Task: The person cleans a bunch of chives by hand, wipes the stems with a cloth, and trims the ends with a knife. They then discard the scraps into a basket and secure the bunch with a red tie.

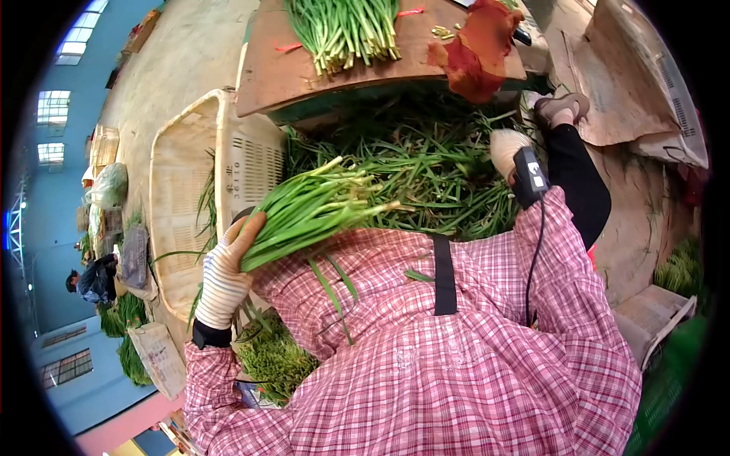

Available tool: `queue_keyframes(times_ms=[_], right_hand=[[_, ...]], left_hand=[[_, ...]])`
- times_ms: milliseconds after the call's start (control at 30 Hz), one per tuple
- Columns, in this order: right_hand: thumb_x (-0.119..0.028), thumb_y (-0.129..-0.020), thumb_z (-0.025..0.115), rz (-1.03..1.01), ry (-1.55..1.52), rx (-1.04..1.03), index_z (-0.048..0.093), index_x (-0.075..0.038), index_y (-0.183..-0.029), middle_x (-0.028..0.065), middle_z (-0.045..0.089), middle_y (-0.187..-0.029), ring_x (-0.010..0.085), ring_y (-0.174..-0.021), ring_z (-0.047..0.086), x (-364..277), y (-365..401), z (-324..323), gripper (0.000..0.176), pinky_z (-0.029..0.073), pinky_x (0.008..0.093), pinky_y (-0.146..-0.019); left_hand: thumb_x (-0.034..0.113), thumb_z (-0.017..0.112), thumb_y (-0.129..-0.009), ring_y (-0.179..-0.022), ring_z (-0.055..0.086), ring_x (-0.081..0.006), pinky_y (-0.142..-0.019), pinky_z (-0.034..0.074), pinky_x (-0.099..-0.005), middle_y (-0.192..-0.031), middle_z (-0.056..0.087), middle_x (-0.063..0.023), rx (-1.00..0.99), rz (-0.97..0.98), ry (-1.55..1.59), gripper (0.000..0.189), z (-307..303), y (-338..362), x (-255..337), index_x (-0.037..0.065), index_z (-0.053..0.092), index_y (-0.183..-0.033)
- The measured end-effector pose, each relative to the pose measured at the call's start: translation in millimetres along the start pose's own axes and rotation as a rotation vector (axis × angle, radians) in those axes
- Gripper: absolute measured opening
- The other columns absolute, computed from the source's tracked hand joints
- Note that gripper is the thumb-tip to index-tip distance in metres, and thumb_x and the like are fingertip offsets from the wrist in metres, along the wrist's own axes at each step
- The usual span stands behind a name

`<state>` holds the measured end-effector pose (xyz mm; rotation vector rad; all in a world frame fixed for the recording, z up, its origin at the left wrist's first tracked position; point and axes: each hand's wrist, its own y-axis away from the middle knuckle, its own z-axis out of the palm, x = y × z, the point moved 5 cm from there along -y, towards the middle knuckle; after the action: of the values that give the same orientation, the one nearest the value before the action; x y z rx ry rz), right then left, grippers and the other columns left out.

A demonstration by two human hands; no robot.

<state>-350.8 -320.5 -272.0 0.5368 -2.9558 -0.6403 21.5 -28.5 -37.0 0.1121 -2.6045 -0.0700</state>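
Left hand (226,273), gloved, fingers closed round scallion bunch (323,207), held above lap, over loose greens pile (426,178). Right hand (506,148) at pile; fingers hidden, can't tell grip. Assessment: bunch light, limp, bruises easily, stalks prob. slip apart. Take mid-bunch w/ whole hand.

Soft, even daylight fills the hall, coming from the windows (52,106) high on the far wall, which glare white. Shadows are faint. The fisheye lens bends everything near the edges, the corners are black, and the distant parts look slightly soft.
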Motion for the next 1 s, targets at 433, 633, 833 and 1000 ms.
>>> queue_keyframes(times_ms=[433,633,833,1000], right_hand=[[-0.025,-0.084,0.071,-0.395,0.015,0.23,0.075,-0.009,-0.093,0.0122,0.073,-0.088,0.036,-0.088,0.069,-56.3,17.8,-34.9,0.019,0.055,0.0461,-0.078],[-0.035,-0.087,0.074,-0.77,-1.162,0.222,0.066,-0.009,-0.131,0.0181,0.058,-0.14,0.0318,-0.123,0.06,-107.9,91.3,-111.8,0.052,0.051,0.0394,-0.098],[-0.024,-0.088,0.074,-0.658,-1.73,-0.011,0.077,0.0,-0.104,0.0111,0.071,-0.116,0.0174,-0.098,0.067,-131.5,86.9,-101.4,0.029,0.053,0.0329,-0.09],[-0.028,-0.1,0.06,-0.114,-1.85,0.441,0.075,-0.002,-0.093,0.0025,0.072,-0.09,0.0103,-0.081,0.064,-81.5,60.0,-72.1,0.031,0.05,0.0272,-0.076]], left_hand=[[-0.016,0.063,-0.08,-0.125,0.058,-0.0181,-0.107,0.044,-0.0309,-0.137,0.063,-0.0126,-0.145,-0.225,0.337,0.074,7.3,-21.9,6.6,0.01,0.05,-0.149],[-0.015,0.062,-0.08,-0.125,0.058,-0.0186,-0.107,0.044,-0.0311,-0.136,0.063,-0.0147,-0.184,-0.114,0.268,0.075,24.1,-39.9,13.0,0.01,0.049,-0.15],[-0.016,0.065,-0.077,-0.125,0.054,-0.0135,-0.108,0.042,-0.0282,-0.14,0.06,-0.0078,-0.247,-0.311,0.554,0.086,34.1,-37.9,19.1,0.009,0.04,-0.155],[-0.016,0.065,-0.077,-0.108,0.06,-0.0114,-0.093,0.05,-0.0245,-0.133,0.062,-0.0071,-0.18,-0.509,0.812,0.087,38.6,-24.8,15.4,0.007,0.037,-0.156]])
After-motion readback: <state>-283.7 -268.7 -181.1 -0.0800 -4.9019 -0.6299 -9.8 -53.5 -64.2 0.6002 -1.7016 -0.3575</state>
